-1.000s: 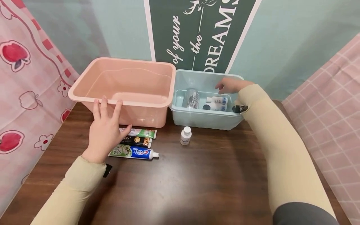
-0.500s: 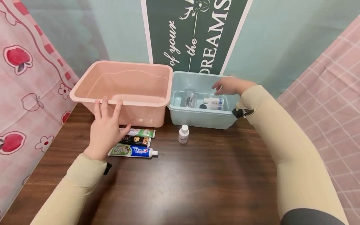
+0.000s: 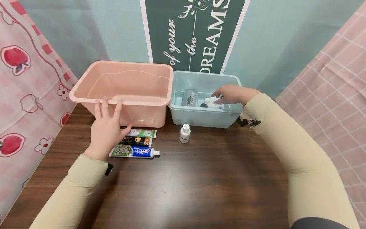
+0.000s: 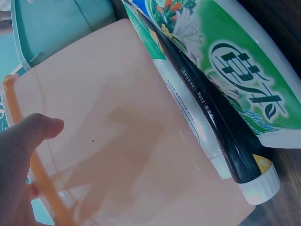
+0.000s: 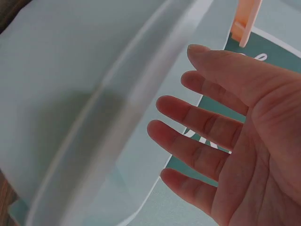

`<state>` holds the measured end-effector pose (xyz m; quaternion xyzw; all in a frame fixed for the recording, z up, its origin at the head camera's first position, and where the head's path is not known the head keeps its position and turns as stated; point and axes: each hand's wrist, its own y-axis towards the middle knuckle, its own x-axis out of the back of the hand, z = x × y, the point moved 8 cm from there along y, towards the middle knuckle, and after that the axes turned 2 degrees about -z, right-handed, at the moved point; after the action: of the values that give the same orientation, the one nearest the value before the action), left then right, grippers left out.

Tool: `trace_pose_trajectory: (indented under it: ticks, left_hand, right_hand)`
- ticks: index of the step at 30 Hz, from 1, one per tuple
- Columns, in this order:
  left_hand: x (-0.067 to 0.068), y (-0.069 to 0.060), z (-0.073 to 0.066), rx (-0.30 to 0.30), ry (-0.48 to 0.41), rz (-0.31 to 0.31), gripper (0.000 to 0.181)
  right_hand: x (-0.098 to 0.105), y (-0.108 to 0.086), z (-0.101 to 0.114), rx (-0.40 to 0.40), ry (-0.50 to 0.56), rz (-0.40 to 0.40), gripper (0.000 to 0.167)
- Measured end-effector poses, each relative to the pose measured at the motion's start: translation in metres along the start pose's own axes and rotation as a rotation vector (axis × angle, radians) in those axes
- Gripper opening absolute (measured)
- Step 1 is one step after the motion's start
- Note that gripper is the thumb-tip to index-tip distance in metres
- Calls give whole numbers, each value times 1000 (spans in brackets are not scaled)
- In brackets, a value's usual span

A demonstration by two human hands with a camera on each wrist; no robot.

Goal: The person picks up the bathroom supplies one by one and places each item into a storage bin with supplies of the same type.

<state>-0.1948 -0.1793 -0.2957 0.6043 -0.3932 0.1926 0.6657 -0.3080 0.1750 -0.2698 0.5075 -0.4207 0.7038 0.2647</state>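
Note:
The left hand (image 3: 105,133) rests its fingertips on the front rim of the pink bin (image 3: 143,114), fingers spread. Over the right part of the blue bin (image 3: 200,117), the right hand (image 3: 234,94) hangs with relaxed fingers, near two small white bottles (image 3: 215,106) lying inside; whether it touches them cannot be told. Beside those lies a clear bottle (image 3: 191,98). In the right wrist view the right hand (image 5: 235,136) shows parted fingers with nothing between them. In the left wrist view the left hand (image 4: 23,155) is at the pink bin (image 4: 117,117).
Three toothpaste tubes, among them a blue and green one (image 3: 134,151), lie before the pink bin on the wooden table (image 3: 171,190). A white bottle (image 3: 185,133) stands in front of the blue bin. Curtains hang on both sides, with a dark green poster (image 3: 188,35) behind.
The right hand has moved lower and forward in the blue bin, toward the small white bottles. The head view has shifted slightly. The left hand stays on the pink rim.

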Motion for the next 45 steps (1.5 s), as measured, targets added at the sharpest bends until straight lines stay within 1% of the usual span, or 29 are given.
trace_pose_trajectory:
  ticks: [4, 9, 15, 17, 20, 23, 28, 32, 41, 45]
  left_hand:
    - [1, 1, 1, -2, 6, 6, 92]
    - [1, 1, 0, -7, 13, 12, 92]
    - [0, 0, 0, -4, 7, 10, 93]
    - [0, -1, 1, 0, 7, 9, 93]
    - [1, -1, 2, 4, 8, 7, 91]
    - [1, -1, 2, 6, 7, 5, 89]
    - [1, -1, 1, 2, 3, 8, 91]
    - [2, -2, 0, -2, 2, 8, 91]
    - [4, -6, -1, -2, 3, 11, 91]
    - [5, -6, -2, -9, 9, 8, 90]
  right_hand:
    - [-4, -6, 2, -1, -3, -1, 43]
    - [-5, -14, 5, 46, -10, -30, 42]
    - [-4, -32, 7, 53, 20, -72, 42]
    - [-4, -37, 7, 43, 21, -79, 42]
    - [-4, -44, 11, 58, 15, -113, 41]
    - [-4, -51, 15, 86, 4, -167, 40]
    - [-3, -64, 19, 110, -3, -247, 39]
    - [-3, -72, 21, 133, 4, -296, 37]
    - [-5, -85, 33, 180, 16, -361, 34]
    - [-9, -86, 36, 173, 15, -345, 35]
